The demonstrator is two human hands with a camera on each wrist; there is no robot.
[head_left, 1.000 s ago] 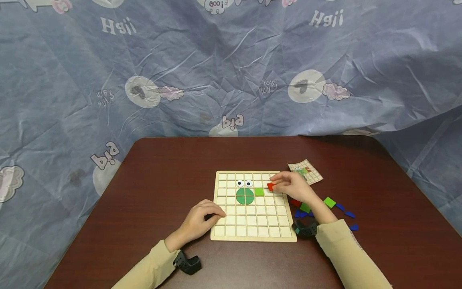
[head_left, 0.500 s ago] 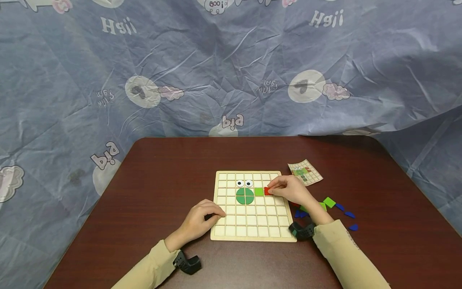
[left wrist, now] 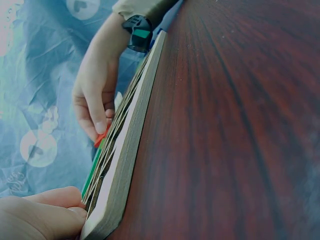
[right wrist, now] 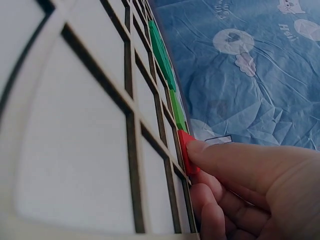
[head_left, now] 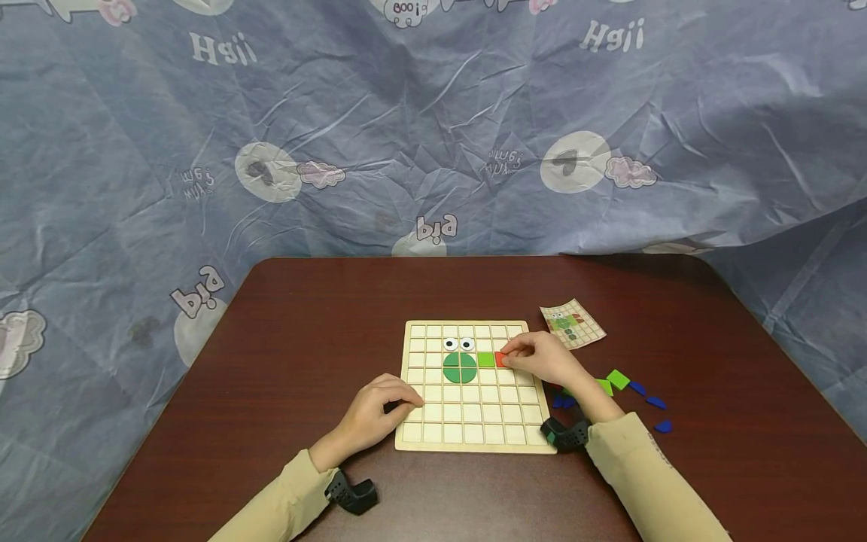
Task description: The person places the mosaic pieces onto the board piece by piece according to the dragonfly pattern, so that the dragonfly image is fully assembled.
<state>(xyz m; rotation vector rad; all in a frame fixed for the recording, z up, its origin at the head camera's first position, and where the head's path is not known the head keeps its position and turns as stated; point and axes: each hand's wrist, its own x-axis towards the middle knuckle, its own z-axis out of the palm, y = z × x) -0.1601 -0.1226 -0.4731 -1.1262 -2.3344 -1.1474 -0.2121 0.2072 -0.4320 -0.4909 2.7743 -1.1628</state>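
Observation:
My right hand (head_left: 542,357) pinches a red square tile (right wrist: 186,151) at the grid board (head_left: 474,440), in the cell right of a light green square tile (head_left: 486,360). The thumb lies on the tile in the right wrist view. A dark green round shape (head_left: 460,368) of quarter pieces sits left of these, with two eye pieces (head_left: 458,344) just above it. My left hand (head_left: 375,410) rests its thumb and fingertips on the board's left edge; in the left wrist view no finger is seen reaching under the board.
A small pattern card (head_left: 585,325) lies at the board's back right. Loose green tiles (head_left: 618,379) and several blue pieces (head_left: 655,403) are scattered on the dark red-brown table (head_left: 325,316) to the right, partly hidden by my right arm. A printed blue cloth (head_left: 433,135) hangs behind.
My right hand has carried the red tile left and slightly down, from above the board into the cell beside the light green tile. In the last half second it barely moves. My left hand stays put.

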